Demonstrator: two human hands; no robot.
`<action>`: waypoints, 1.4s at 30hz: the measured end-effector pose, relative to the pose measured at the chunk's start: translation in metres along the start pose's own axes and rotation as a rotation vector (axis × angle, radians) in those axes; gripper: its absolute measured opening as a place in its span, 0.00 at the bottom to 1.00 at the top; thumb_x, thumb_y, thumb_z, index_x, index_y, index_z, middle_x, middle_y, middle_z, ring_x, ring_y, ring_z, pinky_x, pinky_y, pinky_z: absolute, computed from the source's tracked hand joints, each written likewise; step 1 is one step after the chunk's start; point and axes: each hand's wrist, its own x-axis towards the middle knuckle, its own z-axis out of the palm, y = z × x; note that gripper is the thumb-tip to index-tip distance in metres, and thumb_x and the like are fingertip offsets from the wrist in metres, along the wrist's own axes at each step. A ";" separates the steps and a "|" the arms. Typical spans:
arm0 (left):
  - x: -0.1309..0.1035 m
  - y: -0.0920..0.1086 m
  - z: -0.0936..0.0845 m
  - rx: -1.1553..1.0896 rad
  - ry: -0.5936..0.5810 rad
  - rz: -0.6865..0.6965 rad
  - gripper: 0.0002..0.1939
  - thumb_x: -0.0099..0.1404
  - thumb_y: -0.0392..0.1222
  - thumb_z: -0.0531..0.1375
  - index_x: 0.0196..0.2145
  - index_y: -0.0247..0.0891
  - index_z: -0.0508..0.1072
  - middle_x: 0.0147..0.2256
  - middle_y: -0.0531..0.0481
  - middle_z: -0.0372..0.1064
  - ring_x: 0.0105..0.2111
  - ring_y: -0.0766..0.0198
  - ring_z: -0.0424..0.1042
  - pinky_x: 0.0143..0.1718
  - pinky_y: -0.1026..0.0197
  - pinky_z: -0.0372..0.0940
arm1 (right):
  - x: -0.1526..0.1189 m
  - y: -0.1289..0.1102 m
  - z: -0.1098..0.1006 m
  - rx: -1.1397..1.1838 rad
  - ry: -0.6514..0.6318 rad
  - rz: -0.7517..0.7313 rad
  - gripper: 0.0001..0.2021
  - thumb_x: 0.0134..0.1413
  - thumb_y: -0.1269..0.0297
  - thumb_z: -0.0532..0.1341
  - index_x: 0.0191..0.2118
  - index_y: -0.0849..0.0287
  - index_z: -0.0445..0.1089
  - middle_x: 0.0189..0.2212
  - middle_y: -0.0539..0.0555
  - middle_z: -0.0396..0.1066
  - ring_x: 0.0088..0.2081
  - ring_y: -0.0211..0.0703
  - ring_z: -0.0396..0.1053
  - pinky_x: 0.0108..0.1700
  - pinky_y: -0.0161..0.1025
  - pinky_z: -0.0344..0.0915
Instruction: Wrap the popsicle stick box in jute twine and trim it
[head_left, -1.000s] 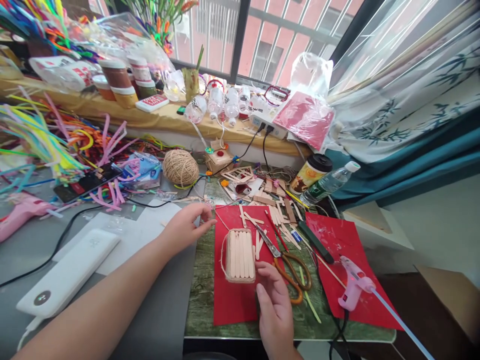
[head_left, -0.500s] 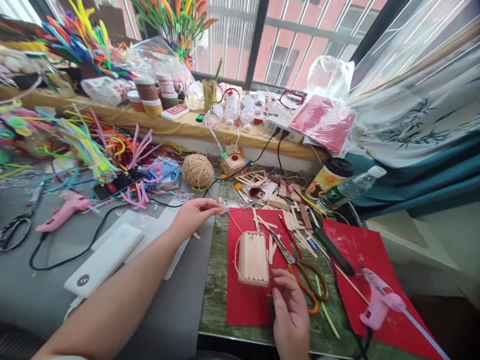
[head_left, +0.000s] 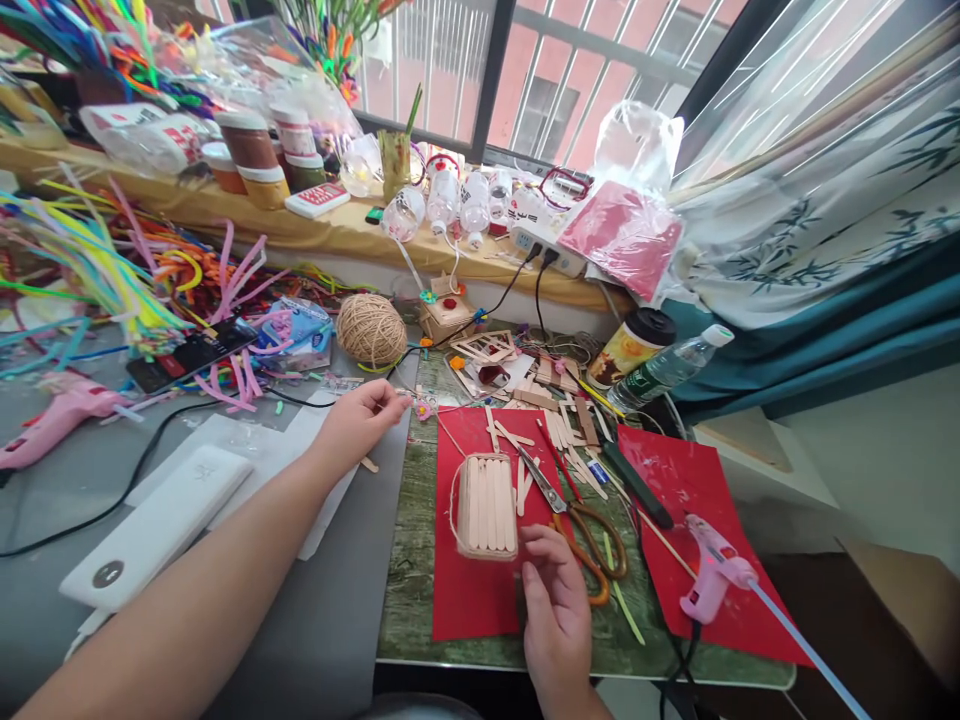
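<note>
My left hand (head_left: pixel 366 420) reaches over the table's middle with thumb and fingers pinched together. Whatever is between its fingertips is too small to make out. Just past the fingertips is a small pink flower-like piece (head_left: pixel 423 411). A box of craft sticks (head_left: pixel 488 505), edged with twine, sits on a red sheet (head_left: pixel 469 617). A loop of twine (head_left: pixel 453 508) stands out from its left side. My right hand (head_left: pixel 559 605) is by the box's lower right corner, fingers loosely curled, thumb apart, holding nothing. Scissors with brown handles (head_left: pixel 600 550) lie beside it.
A ball of twine (head_left: pixel 372 330) stands behind my left hand. Loose craft sticks (head_left: pixel 566 425) lie behind the red sheet. At right, a pink glue gun (head_left: pixel 712 570) rests on another red sheet. A white power bank (head_left: pixel 157 525) lies left; a water bottle (head_left: pixel 667 370) stands back right.
The view has shifted, so most things appear further left. My left hand has drawn slightly back from the pink flower-like piece. The right hand stays beside the craft-stick box.
</note>
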 end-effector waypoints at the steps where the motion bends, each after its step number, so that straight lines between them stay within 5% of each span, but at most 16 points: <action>1: 0.000 -0.001 0.002 -0.009 0.016 0.031 0.22 0.63 0.59 0.69 0.44 0.41 0.75 0.45 0.48 0.79 0.42 0.58 0.77 0.38 0.61 0.68 | -0.001 0.000 0.000 -0.001 0.004 -0.011 0.05 0.71 0.64 0.60 0.48 0.52 0.73 0.53 0.59 0.73 0.57 0.51 0.72 0.59 0.50 0.68; 4: 0.000 -0.002 0.005 0.002 0.050 0.117 0.31 0.57 0.56 0.73 0.55 0.43 0.74 0.57 0.45 0.74 0.54 0.53 0.75 0.47 0.57 0.71 | -0.005 0.001 0.004 -0.028 -0.005 -0.049 0.11 0.70 0.64 0.61 0.56 0.50 0.69 0.61 0.62 0.67 0.64 0.56 0.68 0.62 0.56 0.68; 6: -0.001 -0.003 0.003 0.032 0.048 0.105 0.19 0.66 0.57 0.67 0.46 0.42 0.78 0.42 0.48 0.79 0.42 0.57 0.78 0.42 0.58 0.71 | -0.006 0.000 0.008 -0.107 -0.047 -0.082 0.22 0.67 0.63 0.64 0.64 0.49 0.63 0.67 0.64 0.61 0.68 0.60 0.63 0.65 0.63 0.66; 8: -0.002 -0.003 0.001 0.048 0.043 0.079 0.18 0.73 0.57 0.60 0.40 0.40 0.78 0.26 0.54 0.71 0.28 0.62 0.72 0.34 0.59 0.68 | -0.004 -0.003 0.015 -0.231 -0.092 -0.134 0.36 0.61 0.62 0.70 0.71 0.48 0.57 0.72 0.66 0.54 0.72 0.65 0.58 0.68 0.70 0.61; 11: -0.003 -0.001 0.000 0.060 0.004 0.112 0.18 0.73 0.55 0.61 0.50 0.41 0.77 0.28 0.55 0.69 0.27 0.63 0.69 0.34 0.60 0.67 | 0.005 -0.009 0.028 -0.356 -0.103 -0.158 0.49 0.53 0.61 0.76 0.75 0.48 0.52 0.73 0.66 0.54 0.73 0.68 0.56 0.71 0.71 0.57; 14: -0.011 0.011 0.004 0.057 -0.175 0.310 0.23 0.70 0.53 0.65 0.60 0.45 0.74 0.51 0.44 0.74 0.50 0.55 0.75 0.52 0.53 0.71 | 0.016 -0.013 0.035 -0.281 -0.095 -0.025 0.47 0.54 0.62 0.74 0.75 0.51 0.52 0.71 0.66 0.59 0.70 0.65 0.62 0.69 0.65 0.64; 16: -0.021 0.024 0.008 0.063 -0.346 0.478 0.26 0.72 0.53 0.65 0.64 0.48 0.70 0.64 0.40 0.67 0.64 0.48 0.67 0.65 0.46 0.64 | 0.023 -0.016 0.033 -0.159 -0.079 0.070 0.44 0.55 0.64 0.72 0.74 0.52 0.54 0.72 0.66 0.59 0.70 0.64 0.63 0.69 0.61 0.65; 19: -0.039 0.044 0.016 0.098 -0.463 0.652 0.42 0.67 0.58 0.70 0.72 0.50 0.60 0.71 0.38 0.58 0.72 0.43 0.58 0.72 0.40 0.57 | 0.030 -0.023 0.023 0.055 -0.061 0.160 0.40 0.55 0.65 0.69 0.72 0.51 0.55 0.72 0.63 0.59 0.71 0.60 0.62 0.70 0.57 0.63; 22: -0.053 0.056 0.023 0.087 -0.460 0.754 0.44 0.66 0.57 0.71 0.72 0.49 0.59 0.69 0.36 0.63 0.70 0.43 0.61 0.70 0.41 0.60 | 0.036 -0.033 0.011 0.224 -0.110 0.253 0.35 0.57 0.64 0.67 0.69 0.50 0.59 0.67 0.59 0.68 0.66 0.57 0.69 0.68 0.54 0.66; 28: -0.058 0.055 0.033 0.019 -0.372 0.759 0.18 0.72 0.41 0.65 0.58 0.46 0.72 0.54 0.42 0.77 0.54 0.54 0.76 0.56 0.52 0.71 | 0.036 -0.029 0.008 0.316 -0.303 0.371 0.32 0.59 0.62 0.67 0.67 0.52 0.62 0.60 0.58 0.76 0.59 0.53 0.76 0.62 0.51 0.71; 42: -0.063 0.060 0.045 -0.006 -0.332 0.721 0.09 0.74 0.33 0.60 0.49 0.44 0.73 0.43 0.46 0.81 0.44 0.58 0.78 0.49 0.53 0.70 | 0.025 -0.009 0.031 0.283 -0.297 0.209 0.30 0.63 0.55 0.68 0.67 0.51 0.62 0.59 0.62 0.76 0.57 0.56 0.78 0.57 0.54 0.77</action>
